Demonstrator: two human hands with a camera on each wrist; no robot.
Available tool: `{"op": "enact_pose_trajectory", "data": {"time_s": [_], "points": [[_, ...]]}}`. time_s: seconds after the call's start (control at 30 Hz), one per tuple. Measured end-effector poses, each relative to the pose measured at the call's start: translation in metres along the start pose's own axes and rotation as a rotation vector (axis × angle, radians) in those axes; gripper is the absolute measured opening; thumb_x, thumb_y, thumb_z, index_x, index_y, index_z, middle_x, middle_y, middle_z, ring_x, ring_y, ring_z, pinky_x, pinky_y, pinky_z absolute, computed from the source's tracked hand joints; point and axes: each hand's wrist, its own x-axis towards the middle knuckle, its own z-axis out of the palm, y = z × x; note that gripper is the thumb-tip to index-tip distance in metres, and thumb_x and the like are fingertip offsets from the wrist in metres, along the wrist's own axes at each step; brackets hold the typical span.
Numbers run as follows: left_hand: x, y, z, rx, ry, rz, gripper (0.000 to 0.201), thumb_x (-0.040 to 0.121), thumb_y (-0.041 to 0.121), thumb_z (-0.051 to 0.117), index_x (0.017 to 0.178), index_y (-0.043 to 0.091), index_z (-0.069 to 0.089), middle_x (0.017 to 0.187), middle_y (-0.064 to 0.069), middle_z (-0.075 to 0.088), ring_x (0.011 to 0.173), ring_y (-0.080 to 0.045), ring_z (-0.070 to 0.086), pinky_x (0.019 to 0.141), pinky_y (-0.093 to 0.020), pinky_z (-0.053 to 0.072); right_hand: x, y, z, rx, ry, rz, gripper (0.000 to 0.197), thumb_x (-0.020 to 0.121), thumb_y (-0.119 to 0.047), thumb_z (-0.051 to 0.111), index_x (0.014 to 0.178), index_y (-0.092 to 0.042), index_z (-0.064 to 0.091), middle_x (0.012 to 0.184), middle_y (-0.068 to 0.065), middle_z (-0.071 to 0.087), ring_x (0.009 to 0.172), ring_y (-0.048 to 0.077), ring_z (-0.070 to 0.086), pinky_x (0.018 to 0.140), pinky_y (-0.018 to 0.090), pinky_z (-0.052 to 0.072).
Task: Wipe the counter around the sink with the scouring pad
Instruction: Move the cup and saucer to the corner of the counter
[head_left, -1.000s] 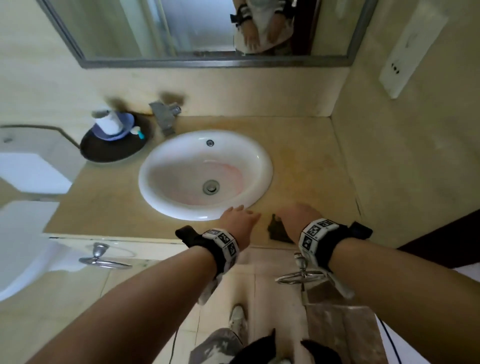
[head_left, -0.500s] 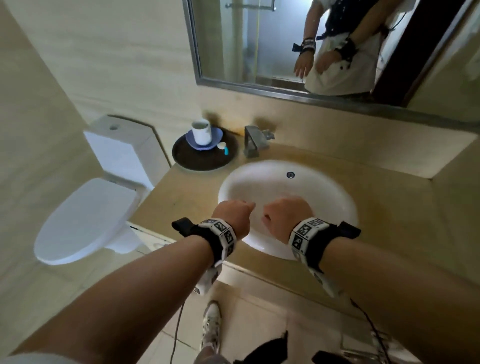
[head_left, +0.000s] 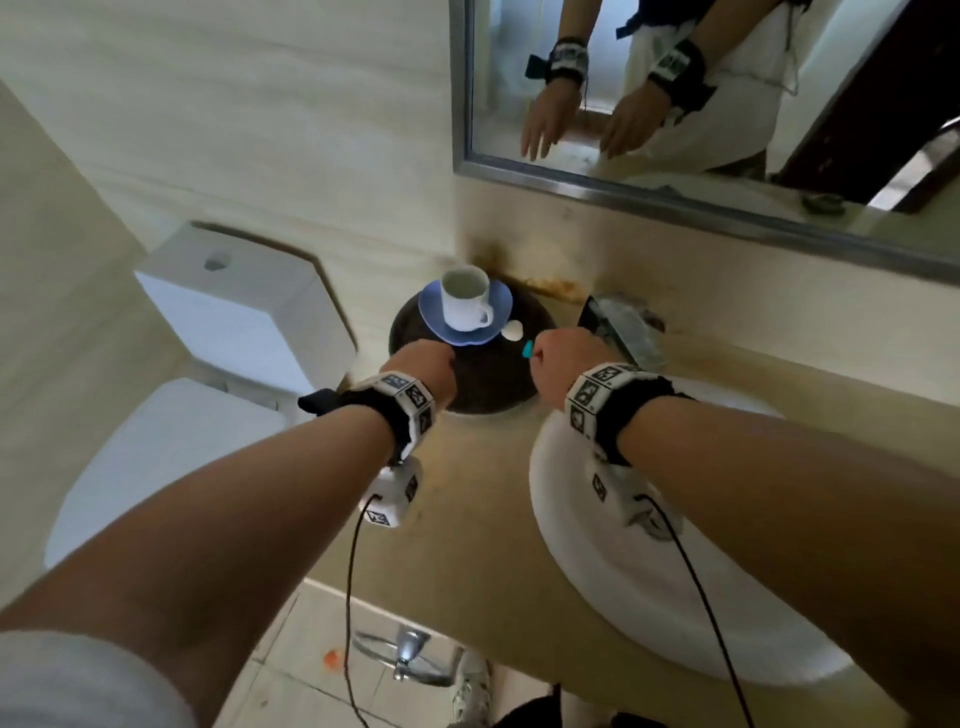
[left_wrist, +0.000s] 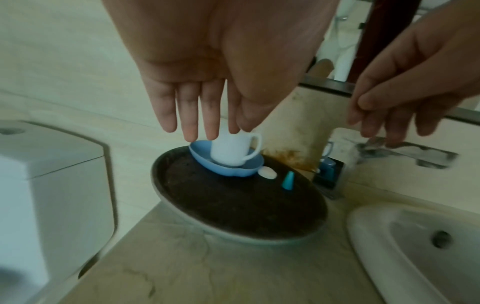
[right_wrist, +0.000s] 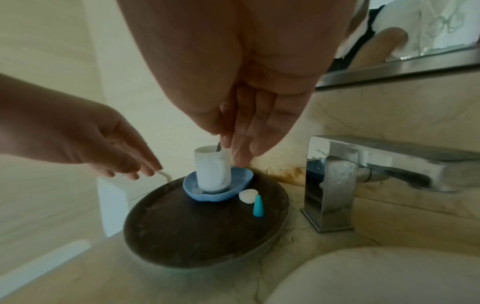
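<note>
Head view: both hands (head_left: 488, 371) above tray (head_left: 483, 384) (scouring pad unseen)

A white cup (head_left: 466, 305) stands on a blue saucer (head_left: 467, 332) at the back of a dark round tray (head_left: 483, 379), centre frame; a white toilet (head_left: 156, 441) at left, a mirror (head_left: 727, 104) upper right.

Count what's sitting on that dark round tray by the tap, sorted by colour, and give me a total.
White: 2, the mug and a small oval piece
Blue: 2, the saucer under the mug and a small cone
Total: 4 on the dark tray
</note>
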Motion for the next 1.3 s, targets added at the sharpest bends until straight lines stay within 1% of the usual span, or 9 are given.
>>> {"op": "enact_pose_trajectory", "data": {"time_s": [0.13, 0.27, 0.37, 0.53, 0.67, 0.8, 0.93, 1.07, 1.3], "points": [[0.047, -0.027, -0.004, -0.031, -0.001, -0.041, 0.025, 0.095, 0.013, 0.044, 0.101, 0.008, 0.068, 0.107, -0.013, 0.067, 0.104, -0.032, 0.061, 0.086, -0.035, 0.045, 0.062, -0.003, 0.005, 0.036, -0.063, 0.107, 0.026, 0.099, -0.022, 0.043, 0.104, -0.008, 0.064, 0.102, 0.011, 0.065, 0.09, 0.029, 0.062, 0.067, 0.031, 0.04], [0.082, -0.04, 0.002, -0.033, -0.041, -0.072, 0.026, 0.097, 0.015, 0.044, 0.111, 0.007, 0.064, 0.115, -0.013, 0.064, 0.11, -0.031, 0.058, 0.093, -0.034, 0.042, 0.102, -0.005, 0.017, -0.045, -0.126, 0.161, 0.025, 0.099, -0.023, 0.046, 0.084, -0.008, 0.059, 0.088, 0.01, 0.063, 0.073, 0.026, 0.056, 0.068, 0.031, 0.041], [0.105, -0.044, 0.008, -0.044, -0.049, -0.11, 0.029, 0.095, 0.017, 0.045, 0.117, 0.009, 0.063, 0.117, -0.012, 0.065, 0.108, -0.03, 0.06, 0.088, -0.034, 0.045, 0.124, -0.008, 0.032, -0.047, -0.18, 0.134, 0.025, 0.1, -0.02, 0.042, 0.097, -0.006, 0.063, 0.099, 0.012, 0.064, 0.093, 0.03, 0.063, 0.076, 0.034, 0.046], [0.136, -0.05, 0.014, -0.075, -0.069, -0.133, 0.033, 0.101, 0.019, 0.039, 0.13, 0.009, 0.052, 0.128, -0.014, 0.059, 0.117, -0.032, 0.055, 0.095, -0.036, 0.042, 0.152, -0.017, 0.058, 0.019, -0.229, 0.172, 0.042, 0.102, -0.017, 0.038, 0.06, -0.015, 0.033, 0.064, 0.005, 0.035, 0.061, 0.022, 0.039, 0.065, 0.035, 0.036], [0.167, -0.055, 0.023, -0.126, -0.076, -0.284, 0.051, 0.097, 0.023, 0.044, 0.143, 0.008, 0.032, 0.132, -0.017, 0.054, 0.115, -0.034, 0.057, 0.089, -0.04, 0.047, 0.169, -0.013, 0.074, 0.155, -0.21, 0.263, 0.038, 0.099, -0.019, 0.042, 0.061, -0.014, 0.041, 0.064, 0.004, 0.044, 0.065, 0.024, 0.048, 0.069, 0.035, 0.046], [0.178, -0.053, 0.023, -0.098, -0.106, -0.343, 0.024, 0.094, 0.015, 0.049, 0.111, 0.003, 0.06, 0.114, -0.014, 0.065, 0.104, -0.031, 0.063, 0.076, -0.033, 0.047, 0.182, -0.015, 0.078, 0.248, -0.233, 0.355, 0.026, 0.096, -0.023, 0.048, 0.077, -0.007, 0.055, 0.076, 0.009, 0.054, 0.073, 0.028, 0.053, 0.068, 0.033, 0.044], [0.183, -0.049, 0.026, -0.1, -0.118, -0.385, 0.021, 0.095, 0.013, 0.049, 0.106, 0.002, 0.062, 0.11, -0.013, 0.066, 0.104, -0.03, 0.063, 0.073, -0.031, 0.044, 0.192, -0.017, 0.089, 0.414, -0.264, 0.413, 0.024, 0.089, -0.024, 0.06, 0.101, -0.003, 0.064, 0.097, 0.011, 0.068, 0.093, 0.03, 0.066, 0.079, 0.035, 0.055], [0.183, -0.053, 0.028, -0.129, -0.097, -0.406, 0.021, 0.094, 0.012, 0.048, 0.105, 0.002, 0.063, 0.109, -0.013, 0.067, 0.101, -0.03, 0.064, 0.07, -0.03, 0.043, 0.199, -0.019, 0.104, 0.587, -0.231, 0.489, 0.029, 0.074, -0.028, 0.073, 0.091, -0.008, 0.061, 0.083, 0.012, 0.072, 0.079, 0.032, 0.071, 0.074, 0.044, 0.06], [0.161, -0.041, 0.005, -0.194, -0.051, -0.388, 0.02, 0.093, 0.01, 0.051, 0.104, -0.001, 0.063, 0.107, -0.015, 0.067, 0.1, -0.031, 0.064, 0.074, -0.032, 0.047, 0.172, -0.018, 0.079, 0.662, -0.119, 0.475, 0.026, 0.077, -0.026, 0.068, 0.093, -0.007, 0.062, 0.086, 0.013, 0.071, 0.079, 0.031, 0.07, 0.073, 0.043, 0.06]]}}
